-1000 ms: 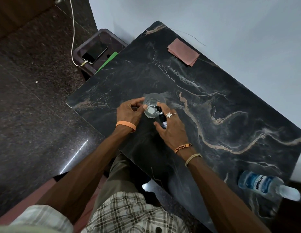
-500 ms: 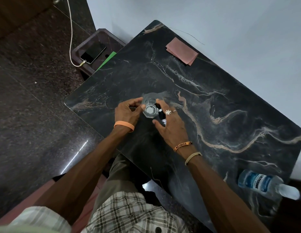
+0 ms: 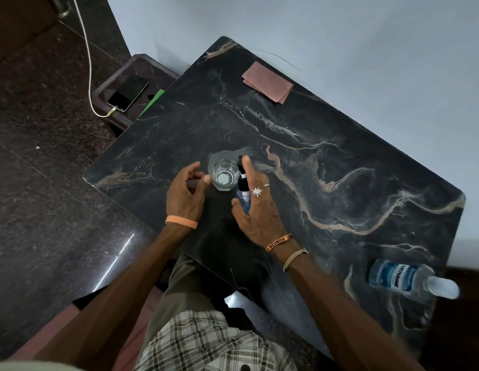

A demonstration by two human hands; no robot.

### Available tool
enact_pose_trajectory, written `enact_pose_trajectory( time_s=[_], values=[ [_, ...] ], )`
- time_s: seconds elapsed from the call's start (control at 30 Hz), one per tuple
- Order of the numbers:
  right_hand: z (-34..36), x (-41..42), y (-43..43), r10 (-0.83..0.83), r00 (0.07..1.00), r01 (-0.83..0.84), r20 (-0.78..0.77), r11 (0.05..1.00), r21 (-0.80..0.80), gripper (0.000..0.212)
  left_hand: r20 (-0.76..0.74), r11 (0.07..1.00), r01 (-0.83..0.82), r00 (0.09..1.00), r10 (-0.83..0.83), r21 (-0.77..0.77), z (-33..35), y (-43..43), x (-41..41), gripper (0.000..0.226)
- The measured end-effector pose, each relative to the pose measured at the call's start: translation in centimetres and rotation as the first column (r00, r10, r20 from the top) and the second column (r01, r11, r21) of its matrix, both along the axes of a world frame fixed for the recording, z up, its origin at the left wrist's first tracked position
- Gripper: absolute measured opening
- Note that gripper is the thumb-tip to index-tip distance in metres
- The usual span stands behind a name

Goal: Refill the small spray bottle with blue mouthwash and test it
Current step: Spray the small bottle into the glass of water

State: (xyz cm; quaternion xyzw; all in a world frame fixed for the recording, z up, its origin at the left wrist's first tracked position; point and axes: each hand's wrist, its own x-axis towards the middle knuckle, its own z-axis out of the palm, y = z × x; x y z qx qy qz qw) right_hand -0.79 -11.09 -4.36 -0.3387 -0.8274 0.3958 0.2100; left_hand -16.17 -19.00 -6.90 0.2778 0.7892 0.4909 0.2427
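While right hand (image 3: 259,212) grips slim spray bottle (image 3: 243,187), left hand (image 3: 183,199) loose beside clear glass (image 3: 222,172).

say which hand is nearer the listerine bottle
Right. The right hand is right of the glass, toward the Listerine bottle; the left hand is left of the glass, farther off.

Dark marble table (image 3: 340,162), pale wall (image 3: 340,36), speckled floor (image 3: 32,196)

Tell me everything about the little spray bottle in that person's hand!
The small spray bottle has a clear body with blue liquid inside and a black pump top. It stands about upright, right beside the drinking glass, over the dark marble table. The right hand grips it, with the forefinger reaching up to the pump top.
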Motion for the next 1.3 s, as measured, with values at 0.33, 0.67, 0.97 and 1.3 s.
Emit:
enact_pose_trajectory(
  time_s=[0.33,0.67,0.97,1.3],
  values=[
    [0.6,3.2,0.5,-0.139,0.989,0.136,-0.046,0.989,-0.059,0.097,-0.171,0.908,0.39,0.915,-0.365,0.15,0.3,-0.8,5.8,0.044],
    [-1.0,9.3,2.7,-0.605,0.795,0.597,-0.054,0.795,-0.109,0.105,0.074,0.749,0.661,0.745,-0.663,0.042,1.0,7.2,11.6,0.046],
    [-3.1,11.3,1.4,-0.679,0.732,0.68,0.056,0.722,-0.128,0.107,0.155,0.75,0.658,0.749,-0.644,-0.069,-0.1,6.9,14.8,0.037],
    [-3.4,11.5,1.3,-0.664,0.741,0.672,0.105,0.737,-0.078,0.099,0.161,0.746,0.658,0.751,-0.64,-0.102,0.2,6.7,14.9,0.038]
  ],
)
